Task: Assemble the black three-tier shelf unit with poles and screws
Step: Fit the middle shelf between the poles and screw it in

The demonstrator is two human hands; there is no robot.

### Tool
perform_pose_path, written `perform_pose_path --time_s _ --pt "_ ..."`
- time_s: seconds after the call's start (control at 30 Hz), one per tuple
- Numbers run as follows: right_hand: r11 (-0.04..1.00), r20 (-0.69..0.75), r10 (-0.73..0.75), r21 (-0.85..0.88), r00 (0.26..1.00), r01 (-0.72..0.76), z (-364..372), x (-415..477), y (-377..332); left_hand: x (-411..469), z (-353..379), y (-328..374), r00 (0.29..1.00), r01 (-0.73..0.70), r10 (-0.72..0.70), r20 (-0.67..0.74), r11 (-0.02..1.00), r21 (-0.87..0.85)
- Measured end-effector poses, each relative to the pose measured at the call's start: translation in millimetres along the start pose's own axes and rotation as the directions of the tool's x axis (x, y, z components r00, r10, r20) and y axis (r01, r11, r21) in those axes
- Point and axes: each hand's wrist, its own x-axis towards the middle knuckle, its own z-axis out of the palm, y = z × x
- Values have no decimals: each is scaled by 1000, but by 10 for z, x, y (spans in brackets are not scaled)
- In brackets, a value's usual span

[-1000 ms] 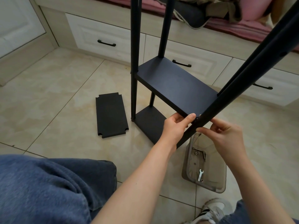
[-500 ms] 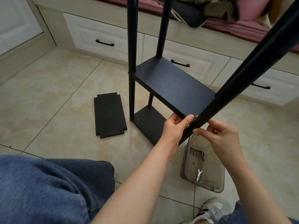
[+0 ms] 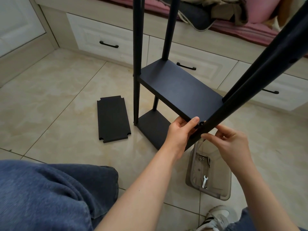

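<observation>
My left hand (image 3: 180, 130) grips the middle shelf (image 3: 180, 90) at its corner. Just right of it, the up-slanting pole (image 3: 241, 97) meets my right hand (image 3: 231, 144), fingers curled; pinching what, I cannot tell.

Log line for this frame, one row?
middle shelf corner at near pole | left hand grips shelf | right hand pinches pole | spare board on floor

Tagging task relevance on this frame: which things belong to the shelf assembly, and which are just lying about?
Job: left hand, right hand, middle shelf board, near pole, bottom shelf board, loose shelf board, tray, screws, wrench.
Lying about: drawers, bedding pile, shoe.
</observation>
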Motion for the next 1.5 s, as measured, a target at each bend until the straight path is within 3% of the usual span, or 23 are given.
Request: perform_pose_path --time_s 0.3,0.93,1.5 --pt "997 -7 -27 68 1000 27 45 -26 11 5 11 -7 999 -33 34 -16 996 84" --pt "998 58 -25 52 998 22 18 5 -2 9 -25 4 1000 7 -5 30 998 -60" --pt "998 63 -7 68 998 3 43 47 -12 10 -16 54 1000 -18 18 20 1000 -3"
